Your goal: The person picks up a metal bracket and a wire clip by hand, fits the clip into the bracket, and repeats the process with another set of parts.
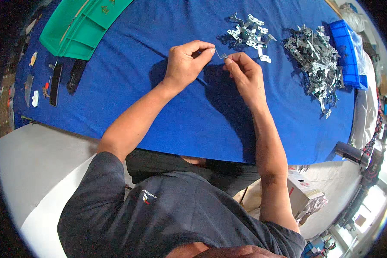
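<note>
Between my two hands, over the blue cloth (129,90), is a small bent metal bracket (219,53). My left hand (185,62) pinches one end of it between thumb and fingers. At its other end, my right hand (246,77) is closed on it with thumb and fingertips. Fingers cover parts of the bracket. A small group of similar metal brackets (251,34) lies just beyond my right hand. Further right is a large heap of metal brackets (314,60), tangled together.
A green plastic bin (79,47) stands at the far left. Left of my arm lie a black oblong object (55,85), a dark strip (76,76) and a small white piece (35,98). A blue bin (348,56) is at the right edge. Below sits a cardboard box (303,189).
</note>
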The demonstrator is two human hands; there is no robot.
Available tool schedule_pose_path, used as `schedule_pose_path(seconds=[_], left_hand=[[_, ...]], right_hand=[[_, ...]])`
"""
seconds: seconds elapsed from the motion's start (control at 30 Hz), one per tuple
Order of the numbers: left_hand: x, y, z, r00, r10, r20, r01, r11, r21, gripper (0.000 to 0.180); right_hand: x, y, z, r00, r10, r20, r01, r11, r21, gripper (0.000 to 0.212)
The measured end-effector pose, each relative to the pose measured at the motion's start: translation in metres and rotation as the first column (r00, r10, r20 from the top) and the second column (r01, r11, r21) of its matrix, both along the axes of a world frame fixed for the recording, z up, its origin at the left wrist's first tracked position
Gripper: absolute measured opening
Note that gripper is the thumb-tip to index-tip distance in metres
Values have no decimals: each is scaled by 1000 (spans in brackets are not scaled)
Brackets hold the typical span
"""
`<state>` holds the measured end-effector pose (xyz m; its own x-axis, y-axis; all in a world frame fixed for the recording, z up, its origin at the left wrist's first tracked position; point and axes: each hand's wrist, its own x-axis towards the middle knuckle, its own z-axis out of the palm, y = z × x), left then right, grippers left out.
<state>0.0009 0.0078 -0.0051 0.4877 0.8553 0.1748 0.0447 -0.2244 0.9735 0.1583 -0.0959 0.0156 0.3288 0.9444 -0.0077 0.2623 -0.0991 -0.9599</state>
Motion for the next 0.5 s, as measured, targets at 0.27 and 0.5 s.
schedule_pose_path(seconds=[0.27, 0.5], left_hand=[[-1, -2, 5, 999, 17, -46, -10, 991, 137, 14], [0, -1, 4, 998, -1, -63, 21, 947, 321, 14]], right_hand=[[0, 0, -3, 983, -31, 179, 33, 999, -5, 16], [4, 2, -3, 993, -19, -112, 12, 998, -64, 18]])
